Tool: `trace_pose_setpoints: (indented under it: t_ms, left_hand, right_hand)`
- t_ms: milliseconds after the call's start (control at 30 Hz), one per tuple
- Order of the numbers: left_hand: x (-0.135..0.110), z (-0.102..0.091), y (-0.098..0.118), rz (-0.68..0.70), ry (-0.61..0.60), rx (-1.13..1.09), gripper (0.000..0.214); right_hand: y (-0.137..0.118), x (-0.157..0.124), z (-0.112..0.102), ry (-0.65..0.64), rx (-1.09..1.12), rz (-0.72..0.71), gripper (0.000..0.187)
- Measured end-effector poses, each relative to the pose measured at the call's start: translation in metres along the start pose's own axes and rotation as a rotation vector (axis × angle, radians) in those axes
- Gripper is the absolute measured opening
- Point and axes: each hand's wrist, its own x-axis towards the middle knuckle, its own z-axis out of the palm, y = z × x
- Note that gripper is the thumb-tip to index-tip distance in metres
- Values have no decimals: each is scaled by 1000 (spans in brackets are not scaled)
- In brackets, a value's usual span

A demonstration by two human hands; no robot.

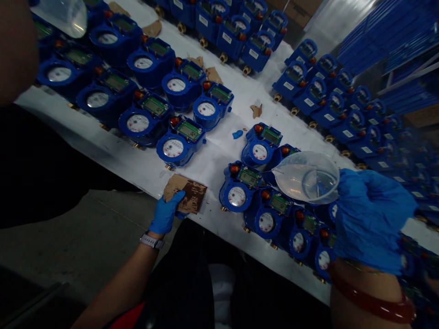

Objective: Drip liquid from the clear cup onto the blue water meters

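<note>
My left hand [165, 214], in a blue glove, grips a torn piece of brown cardboard [194, 195] at the table's near edge, thumb on top. In my right hand [373, 219], also gloved in blue, is a translucent plastic pouring cup [305, 178], tipped with its narrow lip pointing left. The cup hangs over a group of blue water meters [236, 187] with white round dials and exposed green circuit boards with small displays. Its lip is close to one meter's board; whether anything flows from it I cannot make out. The cup hides some meters behind it.
More blue meters [137, 123] stand in rows on the white-covered table [219, 151] at left. Others line the far side [305, 93]. A cardboard scrap [256, 110] and a blue scrap [237, 134] lie between. Another person's arm [15, 55] and a plastic cup [70, 18] show upper left.
</note>
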Motion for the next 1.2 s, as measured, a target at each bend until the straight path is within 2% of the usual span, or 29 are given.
trace_pose_setpoints:
  t_ms: [433,667,1200]
  left_hand:
    - [4,-2,-4,2,-9,12,25]
    - [0,-1,1,3,-10,23,27]
    - [6,-5,-6,6,-35,26,27]
  right_hand:
    - [-5,1,-1,-4,-20,-54,29]
    - [-3,2,2,3,-24,-33,29]
    - [-3,3,2,10,-8,-36,30]
